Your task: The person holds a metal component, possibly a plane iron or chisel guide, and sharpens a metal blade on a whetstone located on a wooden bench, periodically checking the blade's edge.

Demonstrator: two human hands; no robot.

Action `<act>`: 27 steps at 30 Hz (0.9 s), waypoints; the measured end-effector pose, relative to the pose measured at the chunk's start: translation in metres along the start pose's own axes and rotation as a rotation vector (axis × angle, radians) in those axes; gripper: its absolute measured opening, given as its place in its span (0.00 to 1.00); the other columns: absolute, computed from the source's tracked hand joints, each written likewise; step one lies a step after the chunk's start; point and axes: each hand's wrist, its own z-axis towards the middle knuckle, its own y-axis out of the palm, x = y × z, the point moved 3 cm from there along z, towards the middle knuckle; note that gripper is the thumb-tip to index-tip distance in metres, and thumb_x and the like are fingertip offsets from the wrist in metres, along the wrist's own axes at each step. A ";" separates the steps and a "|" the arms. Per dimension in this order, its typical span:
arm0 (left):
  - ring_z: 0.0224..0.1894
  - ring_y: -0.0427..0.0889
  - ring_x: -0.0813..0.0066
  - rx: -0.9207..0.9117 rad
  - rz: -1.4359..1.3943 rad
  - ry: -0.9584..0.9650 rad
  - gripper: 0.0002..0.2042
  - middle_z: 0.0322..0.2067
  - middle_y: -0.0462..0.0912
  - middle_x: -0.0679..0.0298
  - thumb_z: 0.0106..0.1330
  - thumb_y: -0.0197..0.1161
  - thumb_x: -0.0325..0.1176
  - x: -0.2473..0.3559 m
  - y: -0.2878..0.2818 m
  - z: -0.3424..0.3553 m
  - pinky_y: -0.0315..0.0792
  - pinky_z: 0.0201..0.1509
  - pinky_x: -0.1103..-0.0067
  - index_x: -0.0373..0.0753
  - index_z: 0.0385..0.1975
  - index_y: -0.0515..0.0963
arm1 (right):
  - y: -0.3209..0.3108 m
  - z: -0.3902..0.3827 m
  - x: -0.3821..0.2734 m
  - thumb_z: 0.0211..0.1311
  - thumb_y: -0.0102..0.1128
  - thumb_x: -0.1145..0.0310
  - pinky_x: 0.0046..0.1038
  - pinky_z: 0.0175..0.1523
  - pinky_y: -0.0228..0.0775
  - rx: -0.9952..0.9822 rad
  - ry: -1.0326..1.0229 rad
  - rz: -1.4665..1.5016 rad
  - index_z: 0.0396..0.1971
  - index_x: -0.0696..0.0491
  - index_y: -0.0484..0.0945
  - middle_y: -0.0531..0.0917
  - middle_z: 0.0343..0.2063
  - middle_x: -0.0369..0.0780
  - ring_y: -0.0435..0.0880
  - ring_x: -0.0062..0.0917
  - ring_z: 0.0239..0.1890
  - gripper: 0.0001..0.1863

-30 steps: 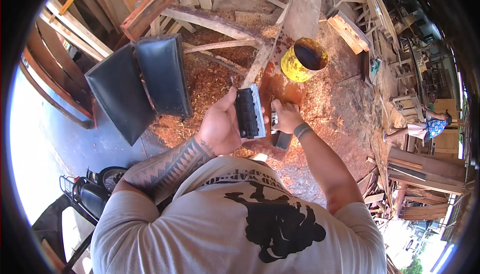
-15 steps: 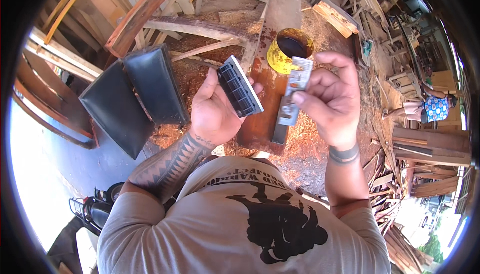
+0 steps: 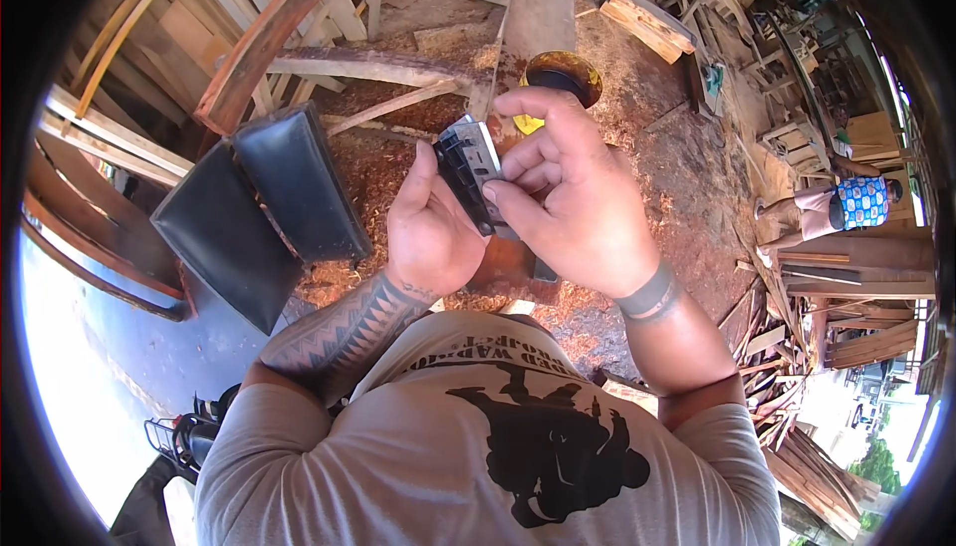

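Observation:
My left hand [image 3: 433,232] is cupped, thumb up, around a small rectangular plate [image 3: 458,175] with a black slotted back and a pale edge; it looks like an electrical wall plate. My right hand [image 3: 588,202] pinches a flat grey metal strip [image 3: 483,150] with cut-outs between thumb and fingers. The strip lies against or just over the plate's right side; whether it is seated there, I cannot tell. Most of my left fingers are hidden behind the plate. Beyond my right hand a yellow pot [image 3: 597,88] with a dark inside is partly covered.
The pot stands on a long board [image 3: 538,18] running away from me. Two black padded panels [image 3: 299,182] are at left. Timber [image 3: 289,33] and wood shavings [image 3: 408,182] lie around. Another person [image 3: 858,202] stands far right, near stacked planks [image 3: 871,347].
My right hand has moved left with the metal strip, bringing it to the plate in my left hand. The plate has turned slightly, and the whole view has shifted a little.

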 end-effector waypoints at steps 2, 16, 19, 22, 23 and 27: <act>0.71 0.80 0.50 -0.053 -0.036 0.013 0.33 0.67 0.82 0.49 0.89 0.37 0.62 -0.002 -0.002 0.001 0.69 0.79 0.53 0.39 0.72 0.72 | 0.002 0.003 0.003 0.64 0.71 0.85 0.22 0.41 0.83 0.002 -0.038 -0.044 0.70 0.51 0.70 0.88 0.35 0.38 0.91 0.17 0.37 0.36; 0.71 0.79 0.53 -0.108 -0.022 0.085 0.36 0.67 0.80 0.49 0.88 0.39 0.63 0.004 0.000 0.002 0.70 0.79 0.56 0.35 0.76 0.65 | 0.008 0.012 -0.005 0.63 0.73 0.84 0.28 0.43 0.88 -0.068 -0.075 -0.225 0.66 0.52 0.72 0.90 0.37 0.41 0.96 0.26 0.39 0.32; 0.71 0.79 0.54 -0.091 0.025 0.085 0.36 0.67 0.80 0.50 0.88 0.39 0.62 0.006 -0.001 0.003 0.69 0.79 0.56 0.34 0.77 0.65 | 0.011 0.014 -0.001 0.63 0.73 0.84 0.28 0.43 0.88 -0.077 -0.072 -0.182 0.65 0.53 0.73 0.90 0.37 0.42 0.96 0.26 0.39 0.31; 0.71 0.79 0.55 -0.109 0.002 0.096 0.35 0.67 0.79 0.50 0.89 0.39 0.61 0.007 0.001 0.002 0.69 0.79 0.57 0.34 0.77 0.64 | 0.012 0.016 -0.003 0.60 0.72 0.80 0.40 0.41 0.86 0.001 -0.134 -0.138 0.59 0.51 0.77 0.89 0.33 0.44 0.93 0.42 0.36 0.27; 0.71 0.79 0.55 -0.099 0.009 0.101 0.35 0.67 0.79 0.50 0.89 0.39 0.60 0.006 0.002 0.001 0.69 0.79 0.57 0.34 0.77 0.65 | 0.012 0.016 -0.004 0.60 0.73 0.80 0.40 0.42 0.86 -0.008 -0.132 -0.155 0.60 0.51 0.77 0.89 0.34 0.44 0.93 0.42 0.37 0.27; 0.70 0.79 0.55 -0.068 0.044 0.121 0.35 0.66 0.80 0.51 0.88 0.41 0.60 0.006 0.005 0.001 0.69 0.79 0.57 0.34 0.77 0.64 | 0.014 0.014 -0.007 0.58 0.74 0.81 0.40 0.44 0.85 0.010 -0.178 -0.190 0.60 0.51 0.77 0.89 0.36 0.45 0.93 0.42 0.39 0.29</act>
